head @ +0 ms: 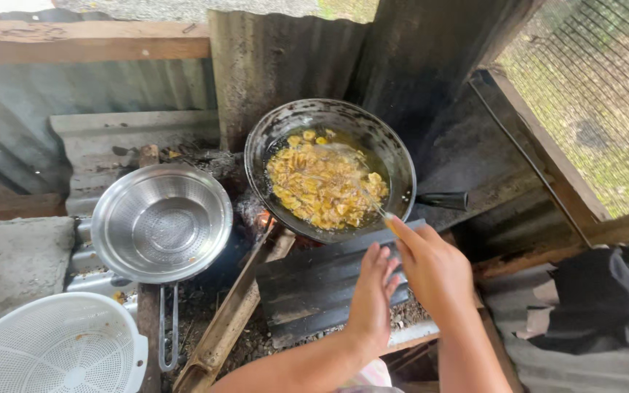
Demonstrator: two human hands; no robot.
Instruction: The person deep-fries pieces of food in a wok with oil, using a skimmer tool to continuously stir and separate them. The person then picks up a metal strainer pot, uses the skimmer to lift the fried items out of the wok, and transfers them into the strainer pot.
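Observation:
A black wok (402, 156) sits over a fire and holds yellow slices (322, 185) frying in oil. My right hand (434, 269) grips the handle of a wire skimmer (362, 193) whose head is down among the slices. My left hand (373, 295) hovers just left of the right one, fingers together and pointing at the wok, holding nothing. The wok's black handle (442, 199) sticks out to the right.
A metal colander (161, 222) stands on a pot left of the wok. A white plastic strainer basket (56, 346) lies at the bottom left. Corrugated metal sheets wall the back, firewood (231, 313) slants under the wok, and dark cloth (606, 295) lies at the right.

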